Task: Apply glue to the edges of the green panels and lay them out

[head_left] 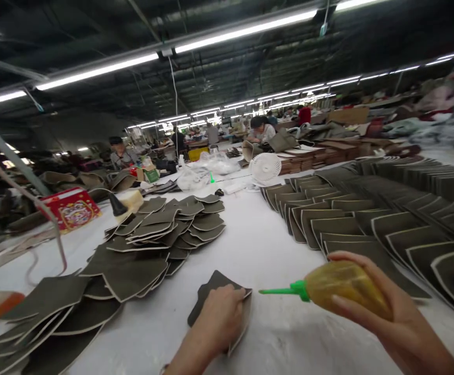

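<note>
My left hand [221,315] is closed on a small dark olive foam-backed piece [207,294] on the white table. One edge of the piece is bent up beneath my fingers, and its pale underside shows at the right. In my right hand [396,312] is a squeeze bottle [346,286] of amber liquid, tilted onto its side. Its thin green nozzle points left, with the tip just right of the piece and apart from it. My left fingertips are partly hidden by the hand itself.
Loose piles of similar pieces [140,265] lie left; overlapping rows of more pieces [340,224] fan out right. Another green-capped bottle [2,304] lies at the left edge. Farther back are a red box [70,208], a white fan [266,167] and people at other tables.
</note>
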Motion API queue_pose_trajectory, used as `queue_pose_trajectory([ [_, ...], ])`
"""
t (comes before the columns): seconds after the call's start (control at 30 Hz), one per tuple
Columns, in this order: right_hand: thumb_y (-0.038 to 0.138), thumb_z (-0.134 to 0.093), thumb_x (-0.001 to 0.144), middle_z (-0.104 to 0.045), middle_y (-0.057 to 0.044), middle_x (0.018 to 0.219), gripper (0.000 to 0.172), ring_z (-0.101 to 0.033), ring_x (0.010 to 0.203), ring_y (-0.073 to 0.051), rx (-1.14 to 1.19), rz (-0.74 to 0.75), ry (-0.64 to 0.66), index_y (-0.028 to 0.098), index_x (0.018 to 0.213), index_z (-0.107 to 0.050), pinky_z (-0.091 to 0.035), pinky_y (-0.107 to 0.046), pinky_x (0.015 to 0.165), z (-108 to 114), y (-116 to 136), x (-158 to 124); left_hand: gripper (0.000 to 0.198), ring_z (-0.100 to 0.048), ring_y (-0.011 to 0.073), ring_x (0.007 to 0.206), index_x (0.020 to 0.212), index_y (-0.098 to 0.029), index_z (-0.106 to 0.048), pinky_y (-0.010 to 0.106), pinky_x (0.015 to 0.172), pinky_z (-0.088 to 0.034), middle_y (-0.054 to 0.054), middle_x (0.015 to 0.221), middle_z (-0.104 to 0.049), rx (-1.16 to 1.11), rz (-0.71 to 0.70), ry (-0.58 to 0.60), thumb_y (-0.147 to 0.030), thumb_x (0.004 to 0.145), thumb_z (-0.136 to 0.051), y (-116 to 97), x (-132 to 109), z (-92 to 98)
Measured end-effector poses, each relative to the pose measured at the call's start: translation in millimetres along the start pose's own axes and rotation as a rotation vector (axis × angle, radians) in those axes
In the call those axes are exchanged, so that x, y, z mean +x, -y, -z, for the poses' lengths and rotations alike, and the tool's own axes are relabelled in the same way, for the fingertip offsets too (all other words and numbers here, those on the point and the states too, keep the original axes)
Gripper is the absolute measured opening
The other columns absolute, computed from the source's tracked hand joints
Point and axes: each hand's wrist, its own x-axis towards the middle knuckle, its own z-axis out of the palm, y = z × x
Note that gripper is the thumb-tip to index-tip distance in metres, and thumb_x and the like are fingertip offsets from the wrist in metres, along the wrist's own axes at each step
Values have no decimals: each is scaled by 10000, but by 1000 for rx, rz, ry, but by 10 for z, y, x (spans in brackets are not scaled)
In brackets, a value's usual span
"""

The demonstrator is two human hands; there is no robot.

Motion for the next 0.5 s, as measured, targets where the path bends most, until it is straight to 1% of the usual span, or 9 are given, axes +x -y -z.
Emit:
queue_pose_trajectory([
  [0.1, 480, -685, 743, -654, -37, 1008, 518, -680, 784, -230, -5, -34, 86, 283, 1179, -489, -590, -272, 670, -128, 33, 8, 384, -634, 254, 875, 985, -254, -654, 334, 728, -414, 64, 904, -676, -11, 20, -38, -204, 890, -285, 12, -9, -46],
  [0.17, 472, -676, 760, -607, -47, 1114, 499, -656, 889, -231, -61, 13, 102, 282, 1180, -486, -567, -296, 783, -214, 39, -1, 375, -639, 243, 853, 982, -258, -644, 314, 701, -398, 53, 897, -674, -11, 40, -59, -212, 898, -281, 12, -5, -90],
  [0.23, 469, -672, 774, -569, -51, 1177, 505, -625, 979, -239, -119, 65, 153, 290, 1198, -462, -536, -333, 861, -279, 31, -17, 368, -640, 238, 843, 980, -259, -637, 304, 685, -389, 47, 895, -669, -15, 50, -62, -222, 904, -278, 14, 1, -127],
  [0.37, 433, -663, 801, -551, -58, 1196, 513, -584, 1052, -242, -197, 141, 242, 294, 1230, -418, -499, -366, 914, -367, 28, -26, 362, -637, 240, 858, 1003, -271, -626, 308, 693, -391, 43, 920, -663, -24, 55, -54, -234, 906, -279, 20, 3, -145],
  [0.5, 369, -649, 816, -552, -54, 1155, 466, -582, 1026, -226, -217, 224, 240, 287, 1213, -418, -507, -333, 878, -438, 69, -7, 387, -637, 236, 845, 1050, -279, -623, 314, 700, -400, 44, 919, -661, -30, 65, -48, -224, 896, -273, 8, -7, -124],
])
